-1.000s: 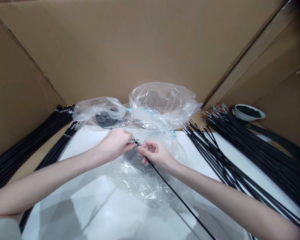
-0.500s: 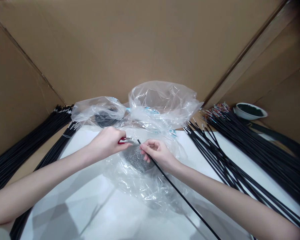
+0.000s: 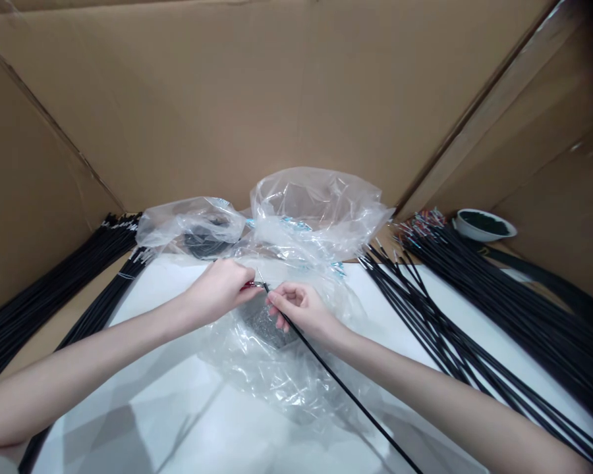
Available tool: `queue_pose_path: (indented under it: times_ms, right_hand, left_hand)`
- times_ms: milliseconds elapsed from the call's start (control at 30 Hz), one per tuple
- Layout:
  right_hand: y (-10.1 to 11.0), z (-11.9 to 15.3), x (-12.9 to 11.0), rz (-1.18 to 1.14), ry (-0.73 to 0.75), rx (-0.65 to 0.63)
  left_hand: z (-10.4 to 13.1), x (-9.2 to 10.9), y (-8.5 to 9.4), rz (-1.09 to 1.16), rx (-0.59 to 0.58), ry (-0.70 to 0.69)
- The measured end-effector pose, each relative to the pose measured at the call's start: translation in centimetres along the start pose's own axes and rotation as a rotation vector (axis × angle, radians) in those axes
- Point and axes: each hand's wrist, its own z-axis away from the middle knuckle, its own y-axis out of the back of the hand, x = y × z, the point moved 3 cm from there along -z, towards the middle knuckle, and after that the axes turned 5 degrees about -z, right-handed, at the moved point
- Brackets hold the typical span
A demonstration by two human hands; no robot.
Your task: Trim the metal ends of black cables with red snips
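My left hand (image 3: 222, 288) is closed around the red handles of small pliers or snips (image 3: 253, 285); their exact kind is partly hidden by the fingers. The metal jaws reach the black cable (image 3: 333, 375) just below its thin, pale stripped end. My right hand (image 3: 299, 306) pinches the same cable a little below the jaws, between thumb and fingers. From there the cable slants down to the lower right, out of view. Behind and under both hands lies a clear plastic bag (image 3: 286, 385) with greyish contents that I cannot make out.
Bundles of black cables lie at the left (image 3: 54, 273) and right (image 3: 504, 313), with looser cables (image 3: 439, 322) nearer the middle. A white bowl (image 3: 481, 237) with dark green contents stands at the back right. Cardboard walls (image 3: 277, 99) enclose the white work surface (image 3: 128, 388).
The jaws have closed in from beside the cable onto its end, below the stripped tip. My right hand has shifted slightly left and down in view with the cable.
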Motion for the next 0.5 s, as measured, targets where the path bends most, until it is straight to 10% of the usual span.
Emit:
queue_pose_path:
  times_ms: [500]
  right_hand:
    - [-0.1,0.4,-0.1,-0.154,-0.141,-0.047]
  left_hand:
    - [-0.1,-0.1,-0.4,0.093,0.080,-0.007]
